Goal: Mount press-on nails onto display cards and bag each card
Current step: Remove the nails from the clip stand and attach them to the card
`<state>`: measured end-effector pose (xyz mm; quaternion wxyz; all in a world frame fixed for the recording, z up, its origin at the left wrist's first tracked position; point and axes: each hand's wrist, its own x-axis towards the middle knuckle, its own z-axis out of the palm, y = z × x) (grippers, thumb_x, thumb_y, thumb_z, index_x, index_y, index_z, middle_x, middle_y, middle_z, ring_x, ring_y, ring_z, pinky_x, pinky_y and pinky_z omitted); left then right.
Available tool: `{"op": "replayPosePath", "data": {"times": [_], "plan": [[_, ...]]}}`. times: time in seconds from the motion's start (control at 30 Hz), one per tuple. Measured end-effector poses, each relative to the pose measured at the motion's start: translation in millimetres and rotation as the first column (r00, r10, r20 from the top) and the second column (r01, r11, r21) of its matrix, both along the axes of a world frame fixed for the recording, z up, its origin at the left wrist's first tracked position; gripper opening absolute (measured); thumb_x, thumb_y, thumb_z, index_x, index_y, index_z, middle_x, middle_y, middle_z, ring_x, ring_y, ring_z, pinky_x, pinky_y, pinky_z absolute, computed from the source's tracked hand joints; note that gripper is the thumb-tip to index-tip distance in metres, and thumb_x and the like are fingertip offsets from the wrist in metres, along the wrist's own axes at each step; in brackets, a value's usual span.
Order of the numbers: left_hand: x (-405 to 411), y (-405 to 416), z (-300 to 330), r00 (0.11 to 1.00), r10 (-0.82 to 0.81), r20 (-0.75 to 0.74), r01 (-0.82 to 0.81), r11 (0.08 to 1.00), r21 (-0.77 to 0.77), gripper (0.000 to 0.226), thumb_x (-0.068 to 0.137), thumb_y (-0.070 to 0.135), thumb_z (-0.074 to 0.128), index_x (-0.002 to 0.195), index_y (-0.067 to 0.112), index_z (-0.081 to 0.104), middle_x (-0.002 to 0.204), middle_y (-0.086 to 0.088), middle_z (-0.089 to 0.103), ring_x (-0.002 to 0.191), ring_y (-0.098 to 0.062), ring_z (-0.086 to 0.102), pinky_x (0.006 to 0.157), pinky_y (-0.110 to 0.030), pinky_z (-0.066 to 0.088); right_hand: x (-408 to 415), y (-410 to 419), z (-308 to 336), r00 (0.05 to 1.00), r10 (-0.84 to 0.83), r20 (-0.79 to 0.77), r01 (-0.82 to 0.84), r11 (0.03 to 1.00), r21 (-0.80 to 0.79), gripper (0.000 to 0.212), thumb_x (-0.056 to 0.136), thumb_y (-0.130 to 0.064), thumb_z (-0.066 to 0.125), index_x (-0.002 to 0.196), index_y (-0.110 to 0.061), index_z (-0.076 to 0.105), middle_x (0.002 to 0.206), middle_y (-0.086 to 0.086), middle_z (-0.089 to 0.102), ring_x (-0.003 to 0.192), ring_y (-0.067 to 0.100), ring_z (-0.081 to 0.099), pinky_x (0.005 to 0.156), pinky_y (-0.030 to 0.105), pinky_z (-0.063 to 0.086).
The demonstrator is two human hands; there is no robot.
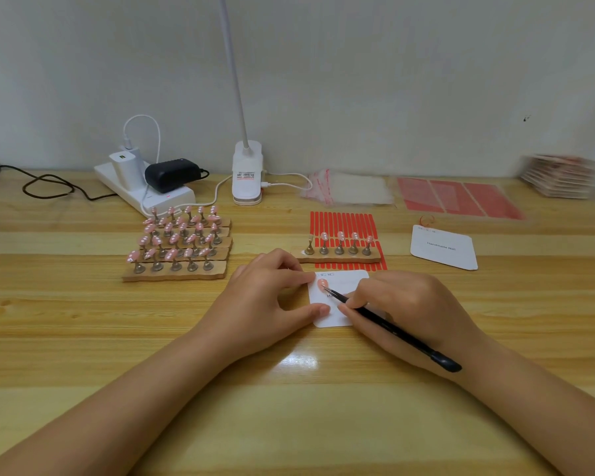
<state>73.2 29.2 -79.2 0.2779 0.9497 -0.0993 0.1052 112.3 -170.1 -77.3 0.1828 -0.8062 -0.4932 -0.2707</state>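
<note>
A white display card (340,285) lies on the wooden table between my hands. My left hand (272,300) pinches the card's left edge with thumb and forefinger. My right hand (402,304) grips black tweezers (389,329) whose tip touches a pink nail (321,285) on the card's upper left. Just behind the card a wooden holder strip (339,257) carries several pink nails on metal stands; its leftmost stand is bare. The strip sits on a red adhesive-strip sheet (340,223).
Stacked wooden holders (179,247) full of pink nails stand to the left. A second white card (443,247) lies at right. Clear zip bags (349,188), red sheets (457,199) and a stack of cards (560,175) line the back. A power strip (141,190) and clip lamp (247,173) stand behind.
</note>
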Motion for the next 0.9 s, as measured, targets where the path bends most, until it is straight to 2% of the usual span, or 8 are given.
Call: {"op": "replayPosePath", "data": {"times": [0.33,0.5,0.67,0.77,0.9], "plan": [[-0.4,-0.2,1.8,1.0,-0.002,-0.017,0.002,1.0,-0.002,0.05,0.078,0.047,0.064,0.122,0.026,0.06,0.106,0.015,0.047,0.104,-0.002,0.043,0.1,-0.031,0.033,6.2,-2.0,-1.7,0.998,0.024,-0.066,-0.022,0.999,0.03,0.01,0.077,-0.014,0.067,0.069,-0.008,0.067,0.056,0.001,0.06,0.047,0.019,0.055,0.043,0.028,0.047],[0.2,-0.3,1.9,1.0,0.0,-0.016,0.0,1.0,-0.002,0.049,0.078,0.047,0.064,0.122,0.026,0.06,0.106,0.015,0.047,0.103,-0.002,0.043,0.099,-0.031,0.034,5.6,-0.9,-1.5,0.998,0.033,-0.054,-0.032,0.999,0.027,0.01,0.077,-0.014,0.067,0.069,-0.007,0.068,0.056,0.001,0.06,0.047,0.018,0.054,0.043,0.028,0.047],[0.9,-0.1,1.4,1.0,-0.001,-0.017,0.001,1.0,0.001,0.05,0.077,0.049,0.063,0.123,0.027,0.059,0.105,0.016,0.047,0.101,0.0,0.042,0.099,-0.031,0.034,3.3,2.7,-1.0,0.999,0.039,-0.004,-0.039,0.999,0.021,0.012,0.075,-0.013,0.068,0.064,-0.008,0.066,0.051,0.0,0.052,0.042,0.014,0.043,0.04,0.02,0.038],[0.8,-0.2,1.0,1.0,-0.001,-0.015,0.001,1.0,-0.004,0.05,0.077,0.049,0.063,0.122,0.027,0.059,0.105,0.017,0.046,0.101,0.0,0.042,0.099,-0.031,0.034,3.0,2.4,-2.1,1.0,0.021,0.015,-0.021,1.0,0.022,0.015,0.078,-0.017,0.067,0.063,-0.011,0.065,0.051,-0.001,0.053,0.042,0.014,0.045,0.039,0.021,0.038],[-0.2,-0.3,0.3,1.0,0.003,-0.006,-0.003,1.0,-0.014,0.048,0.077,0.047,0.065,0.121,0.027,0.061,0.104,0.017,0.047,0.101,0.001,0.042,0.098,-0.03,0.034,1.8,3.0,-3.1,0.999,-0.015,0.036,0.014,1.0,0.023,0.025,0.083,-0.028,0.056,0.062,-0.016,0.065,0.051,-0.003,0.052,0.043,0.014,0.047,0.037,0.022,0.037]]}}
